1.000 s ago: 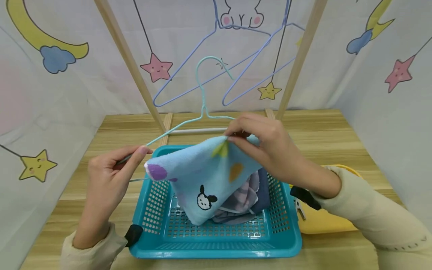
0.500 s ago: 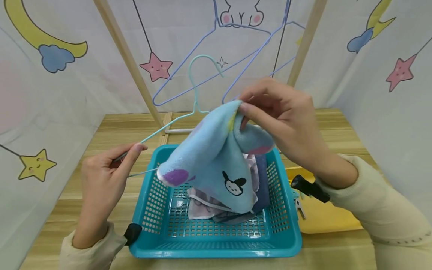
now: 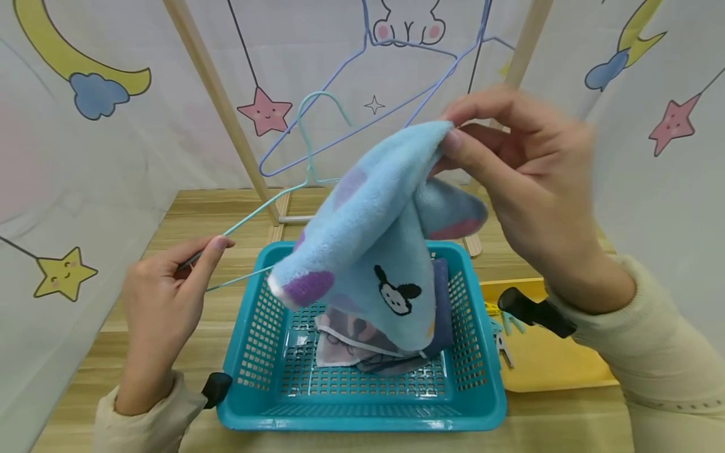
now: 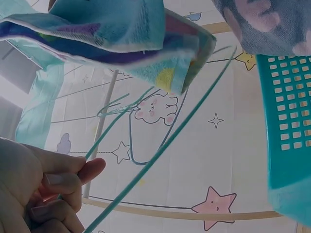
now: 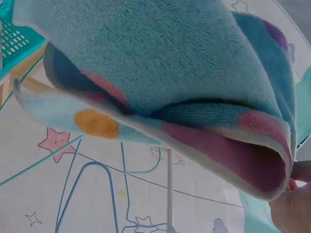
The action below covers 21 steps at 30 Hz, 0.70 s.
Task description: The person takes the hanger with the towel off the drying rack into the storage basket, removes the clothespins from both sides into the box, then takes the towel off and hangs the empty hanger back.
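My left hand point(image 3: 167, 286) grips a mint-green clothes hanger point(image 3: 266, 205) at its left end, between thumb and fingers. The hanger's hook points up, and its right part is hidden behind a light blue towel point(image 3: 362, 207). That small towel has purple, pink and orange spots and a black-and-white puppy face. My right hand point(image 3: 532, 170) pinches its upper edge between thumb and fingertips, so the cloth droops in folds above the basket. In the left wrist view the towel point(image 4: 112, 29) overlaps the hanger; in the right wrist view its pink-spotted edge point(image 5: 218, 150) curls into a loop.
Below is a teal plastic basket point(image 3: 362, 423) holding folded cloths, one patterned point(image 3: 340, 352) and one dark blue point(image 3: 442, 308). A yellow tray point(image 3: 555, 371) with several clothespins point(image 3: 503, 351) sits right of it. Blue hangers point(image 3: 263, 165) hang between wooden posts point(image 3: 218, 104) behind.
My right hand has lifted the towel up and to the right, away from the hanger, and it has bunched into folds. My left hand has drifted slightly left with the hanger.
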Available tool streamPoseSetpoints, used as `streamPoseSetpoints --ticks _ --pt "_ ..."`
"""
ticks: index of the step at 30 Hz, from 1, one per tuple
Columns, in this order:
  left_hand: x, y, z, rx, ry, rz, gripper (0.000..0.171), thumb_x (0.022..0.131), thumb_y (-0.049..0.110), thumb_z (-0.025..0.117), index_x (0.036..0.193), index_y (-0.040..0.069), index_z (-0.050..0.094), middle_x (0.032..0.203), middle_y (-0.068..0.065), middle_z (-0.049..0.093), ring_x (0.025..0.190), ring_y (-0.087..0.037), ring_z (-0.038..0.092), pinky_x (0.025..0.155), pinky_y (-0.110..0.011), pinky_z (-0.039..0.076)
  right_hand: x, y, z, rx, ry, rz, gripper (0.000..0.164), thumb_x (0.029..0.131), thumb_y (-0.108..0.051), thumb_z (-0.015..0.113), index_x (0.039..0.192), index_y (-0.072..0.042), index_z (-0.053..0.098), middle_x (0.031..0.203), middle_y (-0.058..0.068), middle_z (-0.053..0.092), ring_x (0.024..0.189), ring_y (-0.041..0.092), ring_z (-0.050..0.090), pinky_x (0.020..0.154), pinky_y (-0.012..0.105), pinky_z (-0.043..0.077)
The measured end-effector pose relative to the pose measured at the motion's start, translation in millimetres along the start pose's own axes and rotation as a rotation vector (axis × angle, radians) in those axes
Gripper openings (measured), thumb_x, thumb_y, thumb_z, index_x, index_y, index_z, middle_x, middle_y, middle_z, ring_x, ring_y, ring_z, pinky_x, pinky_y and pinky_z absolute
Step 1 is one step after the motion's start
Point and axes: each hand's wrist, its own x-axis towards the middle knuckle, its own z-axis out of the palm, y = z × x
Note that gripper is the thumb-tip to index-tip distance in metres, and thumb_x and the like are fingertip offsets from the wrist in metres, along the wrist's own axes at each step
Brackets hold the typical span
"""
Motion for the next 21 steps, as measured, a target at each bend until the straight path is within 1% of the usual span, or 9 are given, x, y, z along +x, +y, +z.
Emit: streamPoseSetpoints --ticks 3,4,6,9,11,13,16,18,21 --pt "-0.4 -0.8 -1.1 0.015 0.01 0.0 0.019 0.097 0.026 0.068 0.1 0.013 0.081 0.073 0.029 0.059 0.046 -0.005 0.036 0.042 -0.022 0.022 2.1 -2.1 1.5 0.026 0.009 -0.008 0.018 0.092 0.01 0.063 0.105 0.023 0.061 0.102 0.039 0.057 0.091 0.047 0.065 0.086 0.046 0.053" --pt "-0.5 -1.1 -1.6 0.017 0.013 -0.001 0.019 0.097 0.026 0.068 0.099 0.013 0.081 0.074 0.031 0.058 0.046 -0.005 0.036 0.043 -0.022 0.022 2.1 -2.5 2.4 0.026 0.0 -0.002 0.018 0.092 0.01 0.062 0.105 0.023 0.061 0.102 0.039 0.057 0.091 0.047 0.065 0.086 0.047 0.052" --pt "-0.8 -1.1 -2.6 0.024 0.013 -0.009 0.018 0.097 0.027 0.068 0.1 0.014 0.081 0.075 0.03 0.059 0.046 -0.005 0.036 0.043 -0.022 0.022 0.7 -3.6 4.9 0.001 -0.03 0.017 0.018 0.093 0.01 0.061 0.106 0.022 0.061 0.103 0.037 0.057 0.093 0.047 0.064 0.089 0.047 0.051" --pt "-1.0 -1.2 -3.8 0.042 0.022 -0.009 0.018 0.097 0.027 0.068 0.099 0.014 0.081 0.067 0.023 0.057 0.046 -0.004 0.035 0.043 -0.023 0.022 -4.3 -2.6 9.6 -0.027 -0.081 0.056 0.018 0.095 0.009 0.059 0.108 0.02 0.061 0.106 0.035 0.057 0.096 0.046 0.064 0.091 0.046 0.05" --pt "-1.3 -1.5 -4.9 0.057 0.033 -0.006 0.018 0.097 0.027 0.068 0.099 0.014 0.081 0.063 0.018 0.056 0.046 -0.003 0.034 0.043 -0.023 0.021 -7.5 -1.7 14.4 -0.017 -0.111 0.076 0.017 0.095 0.009 0.058 0.108 0.021 0.059 0.106 0.034 0.057 0.097 0.044 0.064 0.091 0.046 0.05" --pt "-2.0 -1.9 -6.1 0.078 0.051 0.005 0.018 0.096 0.026 0.069 0.099 0.013 0.081 0.058 0.011 0.052 0.047 -0.003 0.034 0.044 -0.022 0.021 -9.9 -0.7 20.5 0.004 -0.14 0.091 0.016 0.095 0.01 0.057 0.107 0.022 0.058 0.106 0.032 0.058 0.096 0.041 0.065 0.086 0.045 0.053" --pt "-3.2 -2.8 -8.0 0.1 0.081 0.015 0.018 0.096 0.026 0.07 0.099 0.012 0.081 0.055 0.003 0.049 0.047 -0.001 0.033 0.044 -0.022 0.019 -13.6 2.1 30.1 0.032 -0.186 0.111 0.013 0.093 0.017 0.054 0.105 0.022 0.056 0.105 0.029 0.058 0.092 0.036 0.067 0.08 0.044 0.056" --pt "-3.8 -3.3 -9.3 0.105 0.101 0.017 0.018 0.096 0.025 0.07 0.099 0.012 0.081 0.054 0.001 0.047 0.048 0.0 0.032 0.044 -0.021 0.019 -17.8 6.5 35.1 0.05 -0.21 0.14 0.014 0.092 0.021 0.053 0.105 0.02 0.057 0.105 0.025 0.059 0.09 0.032 0.068 0.077 0.043 0.057" --pt "-4.1 -3.9 -11.8 0.096 0.126 0.002 0.016 0.096 0.024 0.07 0.097 0.013 0.081 0.053 0.003 0.047 0.047 0.001 0.032 0.045 -0.02 0.019 -27.1 17.4 39.5 0.089 -0.241 0.197 0.017 0.091 0.021 0.054 0.107 0.017 0.057 0.108 0.022 0.06 0.091 0.031 0.069 0.079 0.043 0.057"
